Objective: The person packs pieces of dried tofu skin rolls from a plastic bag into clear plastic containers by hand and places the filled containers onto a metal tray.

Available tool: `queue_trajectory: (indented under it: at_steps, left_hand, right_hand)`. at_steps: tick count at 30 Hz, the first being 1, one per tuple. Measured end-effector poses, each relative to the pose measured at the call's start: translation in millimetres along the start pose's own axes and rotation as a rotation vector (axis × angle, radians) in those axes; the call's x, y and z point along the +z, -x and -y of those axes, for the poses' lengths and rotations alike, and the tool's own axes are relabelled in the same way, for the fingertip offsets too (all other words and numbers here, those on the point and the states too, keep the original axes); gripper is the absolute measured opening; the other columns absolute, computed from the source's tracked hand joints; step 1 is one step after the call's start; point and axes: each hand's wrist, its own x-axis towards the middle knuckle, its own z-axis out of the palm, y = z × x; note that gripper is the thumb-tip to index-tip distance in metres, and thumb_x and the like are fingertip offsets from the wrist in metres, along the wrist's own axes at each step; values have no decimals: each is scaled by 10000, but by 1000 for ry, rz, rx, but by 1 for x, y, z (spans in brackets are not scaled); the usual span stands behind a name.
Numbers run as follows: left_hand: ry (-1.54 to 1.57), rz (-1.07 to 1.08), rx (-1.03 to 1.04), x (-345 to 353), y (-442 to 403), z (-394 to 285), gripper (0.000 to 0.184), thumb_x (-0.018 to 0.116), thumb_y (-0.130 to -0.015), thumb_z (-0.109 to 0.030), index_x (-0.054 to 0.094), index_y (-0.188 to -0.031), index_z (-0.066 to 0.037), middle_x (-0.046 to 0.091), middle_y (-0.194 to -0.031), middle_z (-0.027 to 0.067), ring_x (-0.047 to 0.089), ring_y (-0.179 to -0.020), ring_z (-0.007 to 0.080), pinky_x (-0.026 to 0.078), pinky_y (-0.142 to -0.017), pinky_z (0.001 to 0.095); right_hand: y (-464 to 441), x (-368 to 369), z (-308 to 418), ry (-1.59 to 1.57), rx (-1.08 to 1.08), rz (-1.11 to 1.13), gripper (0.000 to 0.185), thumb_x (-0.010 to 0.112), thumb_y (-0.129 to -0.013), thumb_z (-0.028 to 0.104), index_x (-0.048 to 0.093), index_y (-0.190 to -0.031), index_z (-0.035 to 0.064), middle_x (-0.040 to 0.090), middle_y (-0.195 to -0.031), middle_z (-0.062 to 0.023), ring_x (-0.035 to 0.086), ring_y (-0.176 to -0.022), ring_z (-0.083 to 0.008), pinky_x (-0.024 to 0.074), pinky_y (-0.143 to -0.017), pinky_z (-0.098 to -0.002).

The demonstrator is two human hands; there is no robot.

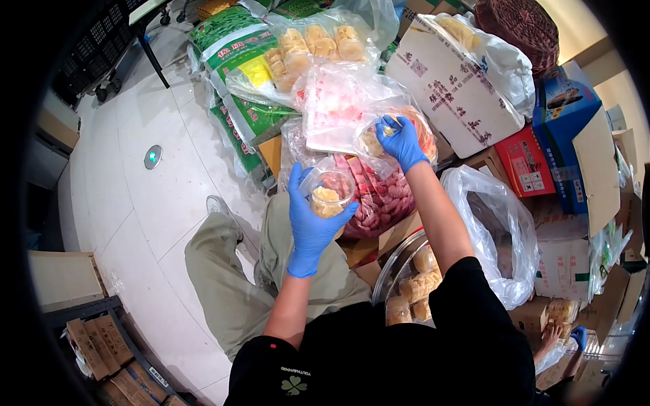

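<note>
Blue-gloved left hand (313, 223) has its fingers wrapped round a clear tub (332, 192) part-filled with pale yellow slices (324, 202), held near the reddish-pink packs (384, 201), while the right hand (402, 141)'s up by the clear bag (369, 141), fingers bunched on similar pale pieces (388, 130).

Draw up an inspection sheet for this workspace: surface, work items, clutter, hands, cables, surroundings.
Surface: white tile floor; no table seen under the work.
Work items: clear plastic tub holding pale yellow pieces; pinkish-red pieces under clear plastic.
Clutter: metal bowl of filled packs, green sacks and printed white box, crowded around the work.
Hands: both blue-gloved; left hand holds the tub; right hand is at more pale pieces, grip unclear.
Cables: nothing seen.
Surroundings: blue carton at right; another person's hands at lower right.
</note>
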Motion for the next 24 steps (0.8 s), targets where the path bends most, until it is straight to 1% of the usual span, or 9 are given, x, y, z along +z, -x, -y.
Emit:
queue_trajectory:
  at_steps: [1, 8, 10, 14, 16, 17, 19, 23, 24]
  left_hand:
    - [0, 1, 0, 0, 0, 0, 1122, 937, -619, -185, 237, -1475, 7, 527, -1280, 198, 572, -1153, 283, 479, -985, 384]
    - [39, 5, -1, 2, 0, -1, 1121, 930, -629, -173, 225, -1483, 5, 526, -1285, 196, 574, -1153, 279, 481, -984, 385]
    - [30, 4, 8, 2, -1, -1, 1120, 929, -631, -171, 225, -1484, 5, 525, -1287, 196, 574, -1153, 279, 483, -983, 386]
    - [34, 11, -10, 4, -1, -4, 1114, 928, -632, -168, 230, -1485, -1, 523, -1290, 196, 575, -1151, 282, 484, -980, 387]
    - [37, 11, -12, 4, -1, -5, 1112, 928, -632, -165, 232, -1484, -3, 522, -1291, 197, 575, -1152, 283, 485, -979, 387]
    - [29, 13, -5, 5, -1, -4, 1111, 927, -632, -161, 232, -1485, -4, 522, -1290, 198, 573, -1154, 283, 485, -979, 385]
    - [21, 15, 3, 5, -1, -4, 1111, 927, -632, -158, 232, -1485, -5, 522, -1289, 199, 571, -1156, 282, 485, -979, 384]
    - [18, 15, 14, 6, -2, -4, 1109, 926, -631, -146, 233, -1486, -7, 518, -1293, 196, 566, -1167, 279, 486, -981, 384]
    - [37, 12, 8, 7, -3, -4, 1107, 924, -632, -143, 233, -1486, -8, 517, -1295, 195, 565, -1169, 278, 486, -982, 384]
  right_hand:
    - [2, 3, 4, -159, 127, -76, 290, 503, -972, 215, 567, -1100, -37, 629, -1086, -166, 607, -1008, -326, 563, -906, -445]
    - [14, 19, -4, -123, -5, -116, 281, 489, -967, 175, 576, -1091, -62, 614, -1101, -211, 586, -1049, -343, 533, -953, -475]
    - [14, 17, -1, -274, 21, -26, 278, 487, -968, 174, 564, -1079, -69, 609, -1098, -208, 584, -1045, -342, 527, -955, -489]
    - [2, 3, 2, -263, -40, 52, 283, 471, -976, 176, 552, -1065, -80, 606, -1094, -208, 580, -1037, -353, 531, -950, -488]
    - [2, 4, 3, -316, 66, -81, 289, 463, -980, 184, 550, -1049, -82, 604, -1089, -206, 577, -1023, -362, 536, -942, -482]
    - [3, 3, 3, -317, 66, -82, 289, 463, -980, 184, 550, -1049, -82, 604, -1089, -206, 577, -1023, -362, 536, -942, -482]
    - [7, 8, 3, -121, 126, -62, 308, 456, -991, 204, 542, -1056, -84, 596, -1100, -204, 573, -1024, -373, 540, -939, -478]
    - [1, 1, 7, -181, 174, -50, 320, 454, -999, 217, 528, -1070, -86, 589, -1087, -209, 568, -1037, -373, 538, -937, -492]
    - [1, 2, 5, -193, 114, -48, 323, 451, -1001, 218, 526, -1075, -87, 589, -1081, -211, 573, -1036, -374, 549, -921, -479]
